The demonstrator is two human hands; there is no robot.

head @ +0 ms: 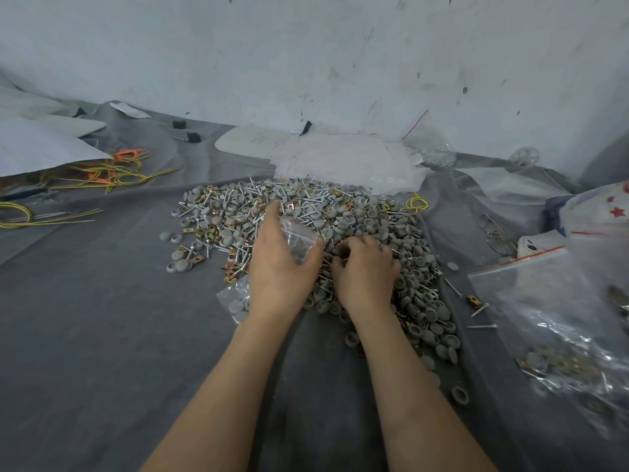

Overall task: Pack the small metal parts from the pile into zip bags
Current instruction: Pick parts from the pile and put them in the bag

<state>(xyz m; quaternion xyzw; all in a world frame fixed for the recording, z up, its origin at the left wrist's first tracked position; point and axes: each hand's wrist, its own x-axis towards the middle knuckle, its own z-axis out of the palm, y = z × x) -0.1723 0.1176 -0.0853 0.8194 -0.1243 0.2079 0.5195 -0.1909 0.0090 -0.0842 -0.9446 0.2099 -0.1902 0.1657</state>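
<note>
**Holding a zip bag at the heap, your other hand down in the parts**

Your work surface is a grey cloth (102, 335), creased and running back to a stained white wall (340, 46).

On it the pile (238, 212) of grey caps, silver screws and brass-coloured clips sprawls as a long band. Its long axis slants from the far left towards the near right, and the screws in it point every way.

Off to your right lies a large clear bag (551, 318) with a red zip strip at its far edge. It lies flat and holds smaller packed parts.

Behind the pile sits a loose stack of empty bags (343, 158), and at the far left yellow wires (119, 175) trail out from under white sheets.

Your left hand (279, 267) is over the middle of the pile, palm turned to the right, and it grips the zip bag (299, 240) between thumb and curled fingers. The bag is crumpled, with its length running from the thumb tip down to the fingers. You cannot tell which end is its mouth.

Your right hand (366, 270) is just beside it, knuckles up and fingers bent down into the parts. Whether it has caught anything is hidden.

A small filled bag (235, 298) lies on the cloth, partly under your left wrist.
</note>
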